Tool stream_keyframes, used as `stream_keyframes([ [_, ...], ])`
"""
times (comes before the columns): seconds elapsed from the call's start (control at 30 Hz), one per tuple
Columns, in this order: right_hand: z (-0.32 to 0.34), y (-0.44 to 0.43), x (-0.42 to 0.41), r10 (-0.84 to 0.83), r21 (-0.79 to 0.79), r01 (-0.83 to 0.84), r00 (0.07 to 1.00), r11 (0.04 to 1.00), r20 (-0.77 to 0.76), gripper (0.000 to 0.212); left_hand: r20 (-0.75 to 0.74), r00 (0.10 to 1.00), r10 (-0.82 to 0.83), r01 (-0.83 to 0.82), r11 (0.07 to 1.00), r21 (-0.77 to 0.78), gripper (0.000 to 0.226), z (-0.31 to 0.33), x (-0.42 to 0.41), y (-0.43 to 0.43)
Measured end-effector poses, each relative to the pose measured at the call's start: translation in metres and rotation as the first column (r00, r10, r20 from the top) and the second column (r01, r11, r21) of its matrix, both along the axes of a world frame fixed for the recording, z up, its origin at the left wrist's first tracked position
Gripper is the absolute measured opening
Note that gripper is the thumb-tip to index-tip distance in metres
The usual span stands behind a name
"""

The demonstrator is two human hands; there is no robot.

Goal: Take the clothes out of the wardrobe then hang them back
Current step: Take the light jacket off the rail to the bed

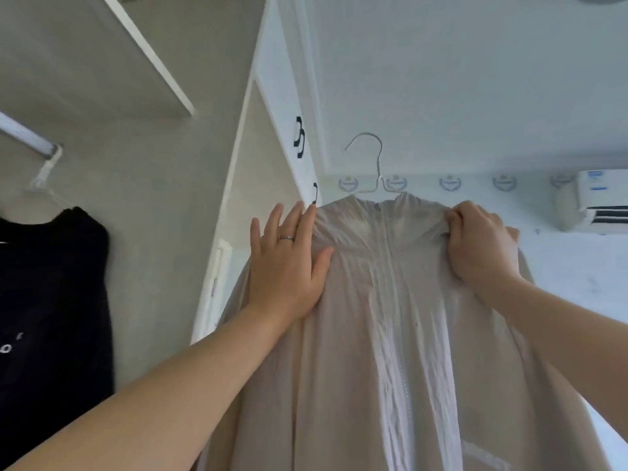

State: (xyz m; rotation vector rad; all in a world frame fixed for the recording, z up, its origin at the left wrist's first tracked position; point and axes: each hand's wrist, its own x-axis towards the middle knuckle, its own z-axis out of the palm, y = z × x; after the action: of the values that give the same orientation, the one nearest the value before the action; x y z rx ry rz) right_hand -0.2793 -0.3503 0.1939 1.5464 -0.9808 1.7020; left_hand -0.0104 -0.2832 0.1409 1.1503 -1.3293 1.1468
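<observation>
A thin beige zip-front jacket (380, 334) hangs on a wire hanger (375, 164), held up in front of me outside the wardrobe. The hanger's hook is free in the air and touches no rail. My left hand (287, 256), a ring on one finger, lies flat with straight fingers against the jacket's left shoulder. My right hand (479, 243) grips the bunched cloth at the jacket's right shoulder. The wardrobe rail (27, 137) is at the far left, with a black garment (51, 300) hanging from it.
The open wardrobe has a white shelf (153, 59) above the rail. A white door edge with black handles (299, 137) stands between wardrobe and jacket. An air conditioner (601, 202) is mounted on the wall at the right.
</observation>
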Motion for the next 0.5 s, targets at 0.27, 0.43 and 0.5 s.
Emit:
stream_keyframes([
  [0.27,-0.080,-0.052,-0.190,-0.216,0.184,0.222,0.975,0.957,-0.051,0.025,-0.212,0.904,-0.371,0.414,0.881,0.227,0.053,-0.067,-0.184,-0.123],
  [0.43,-0.155,-0.077,-0.290,-0.297,0.349,0.312,0.950,0.884,-0.098,0.023,-0.321,0.801,-0.505,0.598,0.698,0.394,0.026,-0.131,-0.274,-0.201],
  [0.5,-0.190,-0.082,-0.319,-0.298,0.421,0.314,0.949,0.851,-0.106,0.022,-0.316,0.783,-0.536,0.621,0.640,0.453,0.031,-0.160,-0.300,-0.230],
])
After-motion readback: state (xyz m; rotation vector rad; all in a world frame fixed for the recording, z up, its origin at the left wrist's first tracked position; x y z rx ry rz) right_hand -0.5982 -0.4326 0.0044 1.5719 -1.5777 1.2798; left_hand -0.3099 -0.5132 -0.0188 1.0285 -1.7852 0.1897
